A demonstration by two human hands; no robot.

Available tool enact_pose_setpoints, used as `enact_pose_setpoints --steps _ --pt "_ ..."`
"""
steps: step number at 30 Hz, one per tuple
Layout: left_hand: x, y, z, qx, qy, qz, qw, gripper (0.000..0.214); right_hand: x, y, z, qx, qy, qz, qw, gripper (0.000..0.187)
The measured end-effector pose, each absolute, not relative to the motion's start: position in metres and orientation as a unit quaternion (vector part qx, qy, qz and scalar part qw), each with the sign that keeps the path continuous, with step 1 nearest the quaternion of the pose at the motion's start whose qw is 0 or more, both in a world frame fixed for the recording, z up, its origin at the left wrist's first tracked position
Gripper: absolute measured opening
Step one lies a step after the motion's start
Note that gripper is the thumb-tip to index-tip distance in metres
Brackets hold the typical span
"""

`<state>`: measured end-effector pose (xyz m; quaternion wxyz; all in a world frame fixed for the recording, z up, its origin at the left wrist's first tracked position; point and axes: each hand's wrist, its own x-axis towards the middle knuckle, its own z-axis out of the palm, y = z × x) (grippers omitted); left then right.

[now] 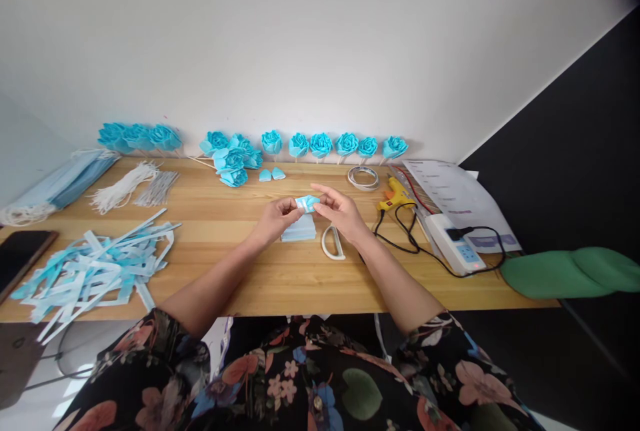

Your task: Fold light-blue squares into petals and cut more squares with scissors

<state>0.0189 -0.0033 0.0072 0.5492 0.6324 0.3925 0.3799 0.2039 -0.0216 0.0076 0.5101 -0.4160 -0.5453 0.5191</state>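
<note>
Between my two hands is a small folded piece of blue-and-white mask fabric [307,203]. My left hand [278,219] pinches its left side between thumb and fingers. On the right side, my right hand [341,210] grips it with the thumb, its index finger raised. Just below, a stack of pale blue fabric pieces [299,230] lies on the wooden table [280,284], partly covered by my fingers. A white D-shaped loop [333,244] lies under my right wrist; its kind is unclear. Two blue petal-shaped pieces [271,175] sit behind my hands.
Blue fabric roses [321,145] on sticks line the wall. A tape roll [363,178], yellow glue gun [395,194] and power strip [457,244] stand right. Cut strips [100,271], white cords [125,188], masks [65,181] and a phone [25,254] lie left.
</note>
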Motion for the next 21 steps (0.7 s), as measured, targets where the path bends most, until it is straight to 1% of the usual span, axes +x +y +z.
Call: enact_pose_setpoints --steps 7,12,18,21 --pt "0.0182 -0.0037 0.0087 0.625 0.390 0.401 0.544 0.036 0.2070 -0.0211 0.0063 -0.428 -0.563 0.484 0.516 0.045" --pt "0.0194 -0.0066 0.0106 0.664 0.386 0.363 0.528 0.033 0.2032 -0.0222 0.0023 -0.410 -0.591 0.504 0.479 0.057" --pt "0.0200 -0.0074 0.0102 0.690 0.388 0.351 0.501 0.030 0.2025 -0.0223 0.0032 -0.443 -0.603 0.460 0.478 0.046" --pt "0.0201 -0.0070 0.0091 0.698 0.392 0.345 0.490 0.028 0.2035 -0.0218 0.0035 -0.432 -0.598 0.475 0.480 0.047"
